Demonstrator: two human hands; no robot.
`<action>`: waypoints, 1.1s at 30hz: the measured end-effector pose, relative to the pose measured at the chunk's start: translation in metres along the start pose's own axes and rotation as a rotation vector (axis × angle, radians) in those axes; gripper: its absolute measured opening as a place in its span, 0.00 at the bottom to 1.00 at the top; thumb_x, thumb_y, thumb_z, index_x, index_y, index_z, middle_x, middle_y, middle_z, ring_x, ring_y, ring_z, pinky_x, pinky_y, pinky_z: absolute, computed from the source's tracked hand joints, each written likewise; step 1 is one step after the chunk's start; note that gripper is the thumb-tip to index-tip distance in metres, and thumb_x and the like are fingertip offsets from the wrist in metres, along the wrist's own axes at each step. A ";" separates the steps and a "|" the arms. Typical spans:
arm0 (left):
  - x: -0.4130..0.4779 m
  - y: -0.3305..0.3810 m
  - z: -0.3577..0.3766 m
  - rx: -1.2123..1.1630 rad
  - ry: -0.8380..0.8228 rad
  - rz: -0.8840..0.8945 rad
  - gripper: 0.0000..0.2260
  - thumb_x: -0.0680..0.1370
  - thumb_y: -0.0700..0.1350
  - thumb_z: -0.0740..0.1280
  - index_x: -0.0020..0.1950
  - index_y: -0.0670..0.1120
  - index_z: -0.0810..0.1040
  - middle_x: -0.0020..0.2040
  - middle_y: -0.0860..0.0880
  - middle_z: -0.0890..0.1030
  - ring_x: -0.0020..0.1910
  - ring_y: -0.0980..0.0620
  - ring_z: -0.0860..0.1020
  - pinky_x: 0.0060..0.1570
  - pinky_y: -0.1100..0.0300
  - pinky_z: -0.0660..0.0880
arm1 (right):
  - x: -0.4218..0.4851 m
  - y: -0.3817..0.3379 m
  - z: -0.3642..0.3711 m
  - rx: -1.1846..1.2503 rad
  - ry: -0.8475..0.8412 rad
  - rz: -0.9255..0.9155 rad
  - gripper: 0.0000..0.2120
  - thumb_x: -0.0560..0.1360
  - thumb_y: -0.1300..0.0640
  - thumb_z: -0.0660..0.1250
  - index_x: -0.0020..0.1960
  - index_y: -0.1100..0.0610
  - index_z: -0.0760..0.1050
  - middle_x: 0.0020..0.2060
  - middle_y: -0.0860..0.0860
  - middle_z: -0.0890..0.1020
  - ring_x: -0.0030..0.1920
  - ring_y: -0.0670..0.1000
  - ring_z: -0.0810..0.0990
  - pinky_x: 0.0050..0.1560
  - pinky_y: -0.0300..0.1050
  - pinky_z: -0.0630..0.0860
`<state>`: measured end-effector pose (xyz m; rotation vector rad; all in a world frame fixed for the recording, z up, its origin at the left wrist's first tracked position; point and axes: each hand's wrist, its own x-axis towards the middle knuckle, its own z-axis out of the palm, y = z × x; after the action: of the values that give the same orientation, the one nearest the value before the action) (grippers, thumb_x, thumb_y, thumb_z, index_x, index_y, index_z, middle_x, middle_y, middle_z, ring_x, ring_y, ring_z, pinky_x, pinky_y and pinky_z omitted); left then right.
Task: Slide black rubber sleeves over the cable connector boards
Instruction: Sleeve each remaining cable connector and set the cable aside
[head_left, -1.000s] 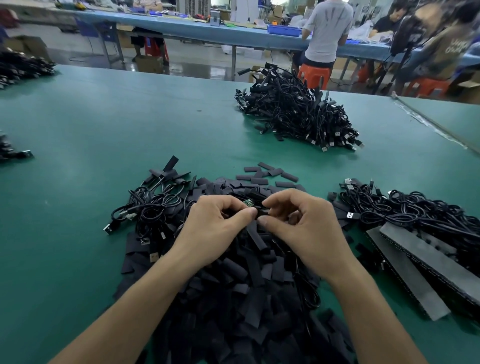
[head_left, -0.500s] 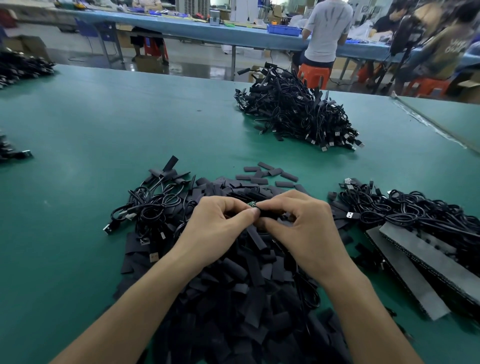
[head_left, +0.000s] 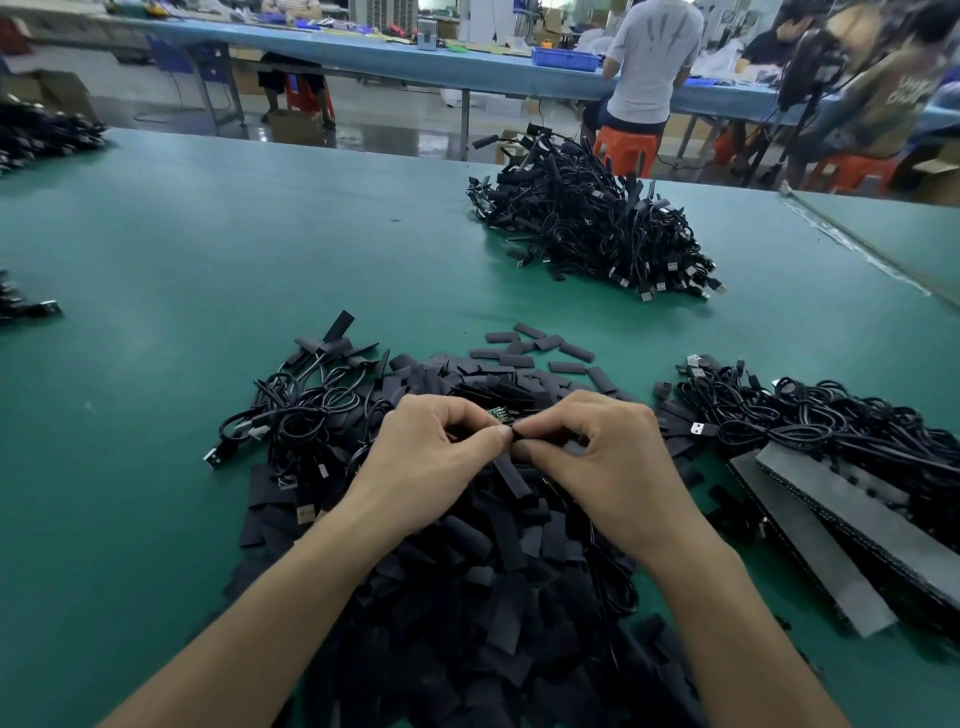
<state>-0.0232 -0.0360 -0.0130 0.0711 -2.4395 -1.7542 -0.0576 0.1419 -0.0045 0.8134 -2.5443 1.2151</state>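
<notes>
My left hand (head_left: 431, 462) and my right hand (head_left: 597, 457) meet over a big heap of loose black rubber sleeves (head_left: 467, 597) on the green table. The left thumb and fingers pinch a small green connector board (head_left: 498, 414), whose end peeks out above the thumb. The right hand pinches a black sleeve (head_left: 540, 435) right against the board's end. How far the sleeve sits over the board is hidden by my fingers. A tangle of black cables (head_left: 306, 410) lies just left of my hands.
A second batch of coiled black cables (head_left: 810, 415) lies at the right, partly on grey foam strips (head_left: 831, 525). A large pile of cables (head_left: 592, 228) sits farther back. More cable piles (head_left: 36, 135) lie at the left edge. People work at a blue bench (head_left: 467, 67) behind.
My hands have closed together: the right hand has drawn left until its fingertips touch the left thumb, and less of the green board shows than a second ago.
</notes>
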 end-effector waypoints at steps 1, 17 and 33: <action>0.000 0.000 0.000 0.017 -0.003 0.003 0.06 0.76 0.46 0.73 0.39 0.49 0.85 0.32 0.43 0.81 0.29 0.54 0.71 0.33 0.56 0.68 | 0.000 0.001 0.001 -0.009 -0.001 0.001 0.07 0.70 0.55 0.78 0.47 0.47 0.86 0.40 0.39 0.83 0.45 0.41 0.81 0.48 0.44 0.79; 0.000 -0.006 -0.005 0.136 0.062 -0.008 0.08 0.67 0.45 0.80 0.39 0.54 0.83 0.37 0.60 0.83 0.31 0.65 0.76 0.34 0.71 0.72 | -0.006 0.019 0.012 -0.456 -0.184 0.325 0.13 0.80 0.47 0.61 0.64 0.40 0.74 0.61 0.42 0.74 0.63 0.52 0.69 0.61 0.50 0.63; 0.000 -0.004 -0.004 0.054 0.068 0.013 0.06 0.70 0.50 0.79 0.43 0.53 0.85 0.37 0.59 0.84 0.36 0.63 0.80 0.40 0.65 0.76 | 0.002 0.008 -0.012 -0.081 0.203 0.231 0.06 0.77 0.59 0.70 0.50 0.50 0.84 0.36 0.39 0.83 0.40 0.40 0.81 0.42 0.27 0.73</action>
<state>-0.0231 -0.0408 -0.0158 0.1190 -2.4335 -1.6529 -0.0647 0.1546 -0.0013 0.3649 -2.5510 1.1813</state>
